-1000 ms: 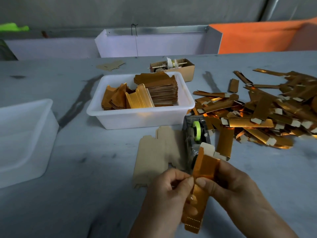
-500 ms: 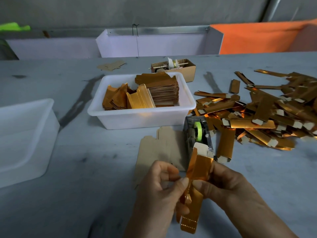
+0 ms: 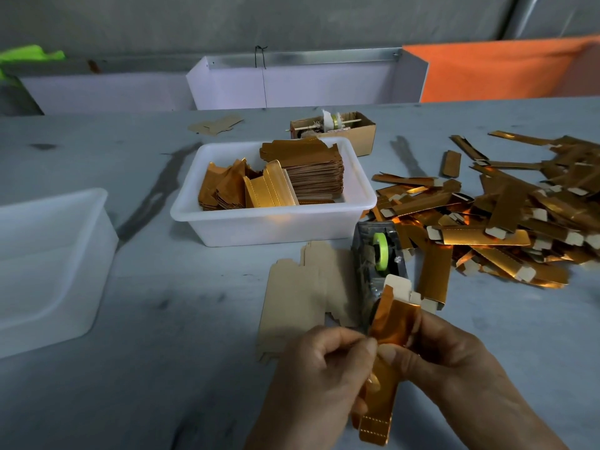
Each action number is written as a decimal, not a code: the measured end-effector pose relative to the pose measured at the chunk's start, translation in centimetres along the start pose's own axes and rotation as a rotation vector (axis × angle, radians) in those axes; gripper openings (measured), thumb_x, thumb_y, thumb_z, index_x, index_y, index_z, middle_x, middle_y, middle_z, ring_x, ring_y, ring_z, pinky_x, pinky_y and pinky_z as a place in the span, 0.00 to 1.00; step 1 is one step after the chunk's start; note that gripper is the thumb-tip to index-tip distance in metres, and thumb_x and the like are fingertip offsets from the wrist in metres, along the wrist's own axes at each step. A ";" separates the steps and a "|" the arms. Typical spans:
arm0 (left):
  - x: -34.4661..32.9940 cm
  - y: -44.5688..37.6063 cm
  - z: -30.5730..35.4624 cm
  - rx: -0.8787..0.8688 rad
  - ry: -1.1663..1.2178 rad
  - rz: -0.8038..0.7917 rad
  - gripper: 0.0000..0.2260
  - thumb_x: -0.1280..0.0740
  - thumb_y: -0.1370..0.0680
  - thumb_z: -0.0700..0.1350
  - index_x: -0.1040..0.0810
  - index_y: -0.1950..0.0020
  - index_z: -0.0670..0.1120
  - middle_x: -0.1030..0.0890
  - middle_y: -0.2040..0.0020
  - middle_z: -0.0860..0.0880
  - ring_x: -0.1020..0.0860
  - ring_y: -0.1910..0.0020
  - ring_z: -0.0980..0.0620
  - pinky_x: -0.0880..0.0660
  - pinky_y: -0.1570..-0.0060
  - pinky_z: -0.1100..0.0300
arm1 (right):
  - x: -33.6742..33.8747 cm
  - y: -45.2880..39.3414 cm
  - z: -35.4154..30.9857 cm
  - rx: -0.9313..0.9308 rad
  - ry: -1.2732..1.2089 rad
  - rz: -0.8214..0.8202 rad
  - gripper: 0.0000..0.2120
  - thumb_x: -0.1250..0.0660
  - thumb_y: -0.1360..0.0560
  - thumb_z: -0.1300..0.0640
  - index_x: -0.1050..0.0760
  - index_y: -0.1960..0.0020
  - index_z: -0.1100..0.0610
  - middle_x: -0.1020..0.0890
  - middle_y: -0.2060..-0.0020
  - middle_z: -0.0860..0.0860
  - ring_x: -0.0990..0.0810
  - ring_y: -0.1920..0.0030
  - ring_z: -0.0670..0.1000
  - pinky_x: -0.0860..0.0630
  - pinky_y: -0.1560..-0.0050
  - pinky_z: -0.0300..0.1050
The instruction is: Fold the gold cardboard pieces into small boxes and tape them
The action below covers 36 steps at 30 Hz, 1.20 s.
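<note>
Gold cardboard piece (image 3: 391, 329) held upright-ish above the grey table (image 3: 162, 368), long axis running from the near edge of the view up and away, slightly tilted to the right at the top; pale tabs at the far end, a dotted crease line at the near end. Partly folded into a narrow sleeve, shiny face outward

Pinched at about mid-length, so the upper part stands clear above the fingers and the lower part hangs below them toward the camera. Left hand (image 3: 324, 371) curled, thumb and forefinger pressed on the piece's left edge, remaining fingers tucked in beneath. Right hand (image 3: 444, 355) wrapped round the right side, thumb tip meeting the left thumb on the front face, fingers behind the card and mostly hidden. Both wrists entering from the bottom of the view, palms turned inward toward each other

Just behind the piece's top, a tape dispenser (image 3: 378, 258) with a green roll, standing on the table. Left of it, flat brown cardboard blanks (image 3: 302, 297) lying plain side up. Further back, a white plastic tub (image 3: 269, 228) holding stacked gold blanks. To the right, a loose heap of folded gold sleeves (image 3: 506, 222) spread over the table. Another white tub (image 3: 48, 264) at the far left, and a small brown carton (image 3: 347, 131) behind the first tub
</note>
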<state>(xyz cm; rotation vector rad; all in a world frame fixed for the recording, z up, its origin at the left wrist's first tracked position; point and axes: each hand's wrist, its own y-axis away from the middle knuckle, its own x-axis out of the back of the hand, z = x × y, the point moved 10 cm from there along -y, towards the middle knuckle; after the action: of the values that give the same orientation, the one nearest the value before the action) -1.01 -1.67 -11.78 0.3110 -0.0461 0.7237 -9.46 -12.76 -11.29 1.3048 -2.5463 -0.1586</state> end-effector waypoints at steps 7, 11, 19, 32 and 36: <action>-0.6 -0.3 -1.4 0.068 0.024 -0.130 0.07 0.33 0.24 0.49 0.18 0.58 0.49 0.22 0.70 0.53 0.28 0.76 0.59 0.32 0.73 0.67 | -1.3 0.3 0.3 -0.020 -0.091 -0.141 0.09 0.32 0.41 0.53 0.20 0.60 0.52 0.17 0.66 0.46 0.18 0.61 0.43 0.24 0.66 0.31; -1.0 -0.8 -2.0 0.054 -0.049 -0.147 0.10 0.35 0.25 0.56 0.19 0.51 0.53 0.18 0.62 0.57 0.19 0.66 0.61 0.24 0.63 0.68 | -0.5 0.0 1.3 -0.078 -0.110 -0.096 0.06 0.31 0.42 0.55 0.20 0.67 0.56 0.19 0.69 0.53 0.18 0.66 0.46 0.25 0.70 0.33; 5.8 -3.3 -1.4 -0.094 -1.061 0.503 0.25 0.39 0.23 0.59 0.36 0.28 0.51 0.37 0.28 0.49 0.38 0.31 0.47 0.40 0.34 0.56 | 13.1 -3.0 -2.0 0.102 -0.232 0.443 0.07 0.40 0.21 0.55 0.26 0.55 0.48 0.22 0.56 0.47 0.21 0.60 0.37 0.25 0.57 0.33; 8.1 -5.1 -1.5 -0.055 -0.724 0.458 0.24 0.33 0.26 0.48 0.31 0.30 0.48 0.24 0.40 0.43 0.27 0.41 0.43 0.32 0.40 0.51 | 2.4 1.5 -3.6 0.250 0.228 0.295 0.14 0.33 0.28 0.65 0.20 0.57 0.45 0.23 0.46 0.34 0.26 0.42 0.39 0.31 0.51 0.29; 6.9 -3.5 -0.8 -0.153 -0.671 0.481 0.27 0.35 0.23 0.47 0.39 0.25 0.49 0.31 0.33 0.46 0.33 0.34 0.47 0.40 0.39 0.64 | 0.8 2.6 -6.4 0.442 0.412 0.271 0.12 0.33 0.26 0.56 0.24 0.48 0.40 0.26 0.46 0.31 0.27 0.46 0.28 0.32 0.58 0.23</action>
<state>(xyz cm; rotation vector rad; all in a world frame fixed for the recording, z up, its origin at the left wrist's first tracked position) 6.43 0.52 -12.44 0.3900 -0.8322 1.0572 -10.06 -11.76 -4.47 0.9698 -2.4273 0.6881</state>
